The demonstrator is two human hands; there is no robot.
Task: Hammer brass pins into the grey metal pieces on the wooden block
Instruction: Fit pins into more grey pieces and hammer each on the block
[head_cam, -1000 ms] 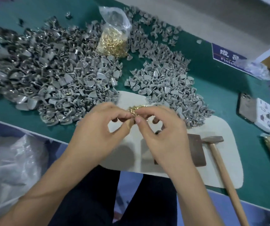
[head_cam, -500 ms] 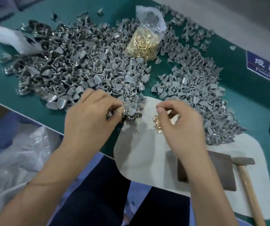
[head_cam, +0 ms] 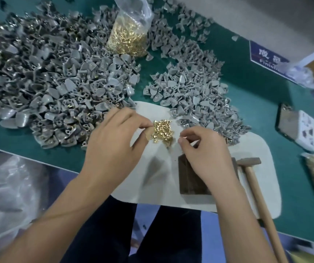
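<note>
the right hand point(head_cam: 207, 149) has its thumb and forefinger drawn together at the near right edge of a small heap of brass pins point(head_cam: 163, 132), and seems to pinch one pin, though the pin itself is too small to be sure of. the left hand point(head_cam: 114, 147) curls its fingers at the heap's left edge; whether it holds a pin or a grey piece there i cannot tell. the heap lies on a white mat point(head_cam: 152, 177), and just below the right hand sits the dark wooden block point(head_cam: 190, 179), partly hidden by the wrist, with nothing seen on it. the hammer point(head_cam: 254, 179) lies untouched just beside the block, head toward the piles.

the step in hand looks like picking out a single pin. to do it well, lift one pin clear by its shank so none cling along, take a piece from the grey metal pieces point(head_cam: 61, 86) heaped on the green table point(head_cam: 266, 103), and seat the pin upright before reaching for the hammer. a bag of pins point(head_cam: 127, 37) stands between the two piles.
</note>
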